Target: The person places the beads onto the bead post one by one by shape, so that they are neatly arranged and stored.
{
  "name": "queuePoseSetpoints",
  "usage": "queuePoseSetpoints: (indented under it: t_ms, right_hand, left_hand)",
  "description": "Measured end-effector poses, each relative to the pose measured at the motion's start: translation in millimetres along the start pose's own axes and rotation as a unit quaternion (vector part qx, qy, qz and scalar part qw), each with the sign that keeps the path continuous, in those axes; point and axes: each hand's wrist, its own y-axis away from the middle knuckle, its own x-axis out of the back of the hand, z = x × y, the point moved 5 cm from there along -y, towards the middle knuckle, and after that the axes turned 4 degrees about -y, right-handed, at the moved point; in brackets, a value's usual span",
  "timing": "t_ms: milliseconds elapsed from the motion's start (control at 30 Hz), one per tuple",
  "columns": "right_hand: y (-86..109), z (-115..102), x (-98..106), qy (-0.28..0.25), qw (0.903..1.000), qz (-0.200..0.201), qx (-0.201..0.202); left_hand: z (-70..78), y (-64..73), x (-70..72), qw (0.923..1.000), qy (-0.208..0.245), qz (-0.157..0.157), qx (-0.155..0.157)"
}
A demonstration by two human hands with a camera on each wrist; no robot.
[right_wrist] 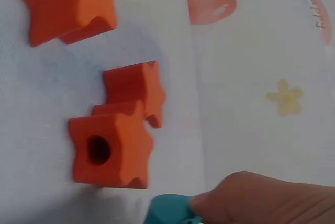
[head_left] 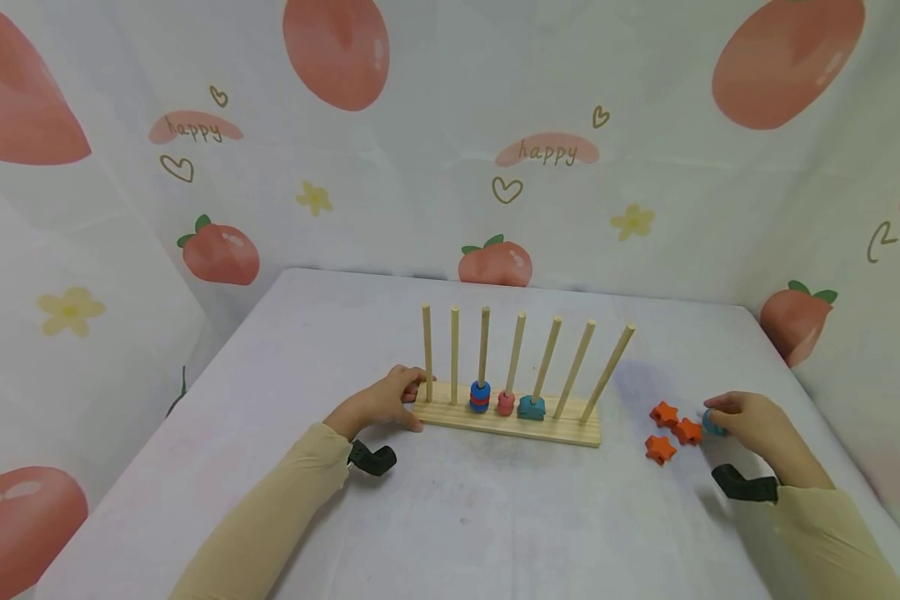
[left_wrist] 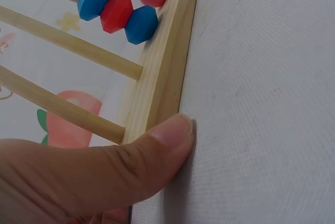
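Peg rack (head_left: 510, 427) sits mid-frame in the head view, long side across the surface (head_left: 555, 517), seven pegs (head_left: 515, 354) up. Left hand (head_left: 381, 402) grips its left end: thumb along the front edge, other fingers round the back. Right hand (head_left: 753, 423), right of frame, pinches a teal piece (head_left: 713, 423) between thumb and fingers, just beside three orange stars (head_left: 660, 450). Third peg from left carries a blue-red-blue stack (head_left: 480, 397), fourth pink beads (head_left: 506, 403), fifth a teal block (head_left: 531, 408); other four bare

Risks, my read:
- piece looks held by its edge, so a loose pinch could drop or twist it
- can't make out which way its hole faces; if it's off the peg axis it would jam on the tip
- stars are close to the right fingers, a low sweep left could knock them
- pegs are tall, so a sideways bump could shift the rack, with only the left end held
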Motion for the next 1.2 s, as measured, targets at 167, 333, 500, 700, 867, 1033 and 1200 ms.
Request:
queuePoseSetpoints:
  t_ms: [167, 333, 500, 700, 867, 1033, 1200]
  right_hand:
    - [9.2, -12, 10, -0.051, 0.9972, 0.054, 0.009]
    - [17.8, -35, 15, -0.106, 0.9886, 0.094, 0.051]
    - [25.4, -62, 20, -0.171, 0.9761, 0.105, 0.083]
    - [41.1, -100, 29, -0.330, 0.9170, 0.136, 0.178]
    - [59.8, -134, 37, -0.512, 0.7920, 0.154, 0.294]
    - [71.7, -161, 39, -0.598, 0.7045, 0.136, 0.357]
    - [78.1, -183, 36, -0.610, 0.6885, 0.126, 0.371]
  left_hand:
    - [-0.7, -0.7, 0.2, 1.0000, -0.003, 0.000, -0.004]
    - [-1.5, -0.5, 0.0, 1.0000, 0.001, 0.000, -0.004]
    - [-1.2, 1.1, -0.7, 1.0000, -0.005, 0.000, -0.005]
    - [-1.0, 1.4, -0.4, 1.0000, -0.001, 0.001, -0.005]
    - [-1.2, -0.8, -0.9, 1.0000, -0.002, 0.000, -0.009]
    - [-0.7, -1.8, -0.9, 0.9999, -0.008, 0.005, -0.007]
    - [0.1, -0.8, -0.8, 0.9999, -0.012, 0.003, -0.006]
